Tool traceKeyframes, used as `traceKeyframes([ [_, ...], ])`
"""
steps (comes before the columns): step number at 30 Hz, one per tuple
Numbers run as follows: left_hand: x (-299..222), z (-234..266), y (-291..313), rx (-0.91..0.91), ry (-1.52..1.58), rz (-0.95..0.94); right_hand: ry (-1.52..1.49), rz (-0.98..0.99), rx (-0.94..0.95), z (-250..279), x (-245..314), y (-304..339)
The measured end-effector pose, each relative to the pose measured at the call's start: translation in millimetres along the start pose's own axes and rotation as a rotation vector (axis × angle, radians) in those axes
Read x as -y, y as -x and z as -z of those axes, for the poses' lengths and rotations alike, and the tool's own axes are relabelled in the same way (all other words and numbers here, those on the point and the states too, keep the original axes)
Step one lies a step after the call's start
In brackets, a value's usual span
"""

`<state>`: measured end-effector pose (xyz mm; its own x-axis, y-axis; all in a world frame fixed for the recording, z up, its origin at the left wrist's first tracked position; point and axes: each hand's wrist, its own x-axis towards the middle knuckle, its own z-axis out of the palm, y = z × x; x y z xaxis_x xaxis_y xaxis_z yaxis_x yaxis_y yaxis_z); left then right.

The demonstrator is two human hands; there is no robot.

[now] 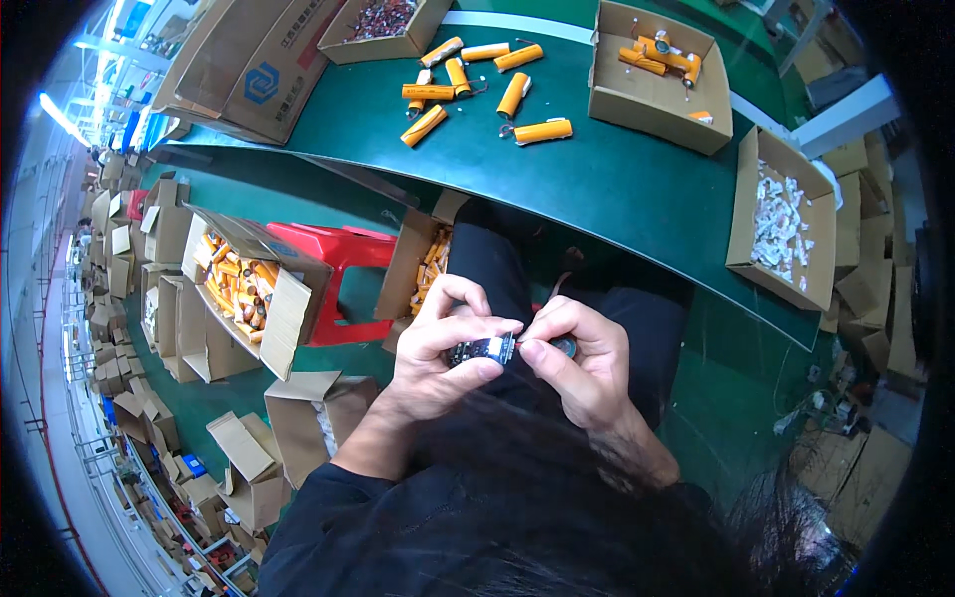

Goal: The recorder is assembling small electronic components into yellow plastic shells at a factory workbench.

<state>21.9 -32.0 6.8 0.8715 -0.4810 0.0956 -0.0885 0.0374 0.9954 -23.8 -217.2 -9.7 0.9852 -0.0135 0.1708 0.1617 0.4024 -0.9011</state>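
Over my lap, my left hand [435,350] grips a small dark circuit board [487,349] with a white patch on it between thumb and fingers. My right hand [589,370] pinches thumb and forefinger together at the board's right end, where a bit of red shows, perhaps a wire. A small round dark piece [565,345] is tucked inside my right fingers; its kind cannot be made out. Beyond my knees, several orange cylindrical battery cells [513,96] with short wires lie loose on the green table [398,177].
Along the table stand a shallow carton [662,117] of orange cells, one [741,234] with white pieces, one [383,47] with small red and dark parts, and a large carton [234,75]. At left are a red stool [343,244] and an open carton [288,323] full of cells.
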Motion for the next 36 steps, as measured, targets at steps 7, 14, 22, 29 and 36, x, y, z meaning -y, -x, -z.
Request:
traceKeyframes([
  [7, 2, 4, -1, 0.045, -0.001, -0.048, -0.158, -0.251, -0.026, 0, 7, 2],
  [14, 6, 4, -2, 0.050, -0.114, -0.119, -0.317, -0.336, -0.065, -3, 1, 3],
  [22, 10, 0, 0, 0.015, -0.052, -0.082, -0.353, -0.288, -0.061, -3, -7, 4],
  [29, 11, 2, 0, 0.024, -0.042, -0.097, -0.446, -0.258, -0.031, -4, -10, 5],
  [36, 12, -1, -1, 0.014, -0.039, -0.047, -0.355, -0.214, -0.104, -6, -10, 5],
])
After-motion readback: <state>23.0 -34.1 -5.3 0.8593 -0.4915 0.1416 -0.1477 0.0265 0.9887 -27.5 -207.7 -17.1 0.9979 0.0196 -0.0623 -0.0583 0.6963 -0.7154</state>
